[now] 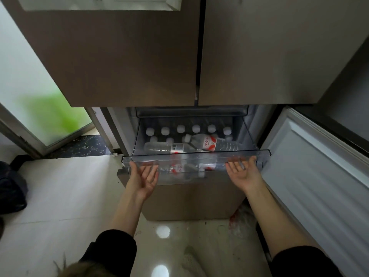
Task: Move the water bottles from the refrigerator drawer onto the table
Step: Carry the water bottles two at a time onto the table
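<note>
the refrigerator [139,56] has its upper doors shut above the clear drawer [259,154], which is pulled out. its lower door [319,176] hangs open right of the drawer. water bottles [180,129] stand in rows at the drawer's back, white caps up; two more bottles [209,144] lie on top near the drawer front. your left hand [142,179] and right hand [242,172] are palm-up under the drawer's front lip, fingers hooked on it at each end.

Fingertips [252,159] hidden under drawer [195,153] lip (both hands); btl labels unreadable.
</note>
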The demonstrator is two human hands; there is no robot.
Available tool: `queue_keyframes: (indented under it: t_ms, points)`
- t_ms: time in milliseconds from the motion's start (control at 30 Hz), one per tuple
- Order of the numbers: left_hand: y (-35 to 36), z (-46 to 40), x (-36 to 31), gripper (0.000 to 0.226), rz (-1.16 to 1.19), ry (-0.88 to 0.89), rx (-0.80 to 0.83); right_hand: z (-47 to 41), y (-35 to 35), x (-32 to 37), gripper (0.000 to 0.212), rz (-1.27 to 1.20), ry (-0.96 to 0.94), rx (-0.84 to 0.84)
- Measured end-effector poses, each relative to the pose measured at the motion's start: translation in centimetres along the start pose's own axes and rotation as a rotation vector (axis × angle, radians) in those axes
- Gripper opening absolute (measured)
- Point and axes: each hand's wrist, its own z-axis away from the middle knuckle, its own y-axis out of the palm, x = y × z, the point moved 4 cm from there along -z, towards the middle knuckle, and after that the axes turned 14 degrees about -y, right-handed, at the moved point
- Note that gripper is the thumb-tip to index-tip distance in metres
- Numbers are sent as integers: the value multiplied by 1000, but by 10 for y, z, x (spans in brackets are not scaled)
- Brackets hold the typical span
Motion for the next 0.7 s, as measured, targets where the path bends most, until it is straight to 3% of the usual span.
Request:
queue_keyframes:
  t_ms: [300,533,700]
  points:
    - [-34,43,38,55,-36,-7,-28,50,-42,2,51,-39,19,-28]
    - [-51,62,51,54,-63,-7,-38,76,-61,0,59,-44,46,-20]
    - [-55,65,47,61,-65,-15,-36,81,-63,0,43,-23,54,-14]
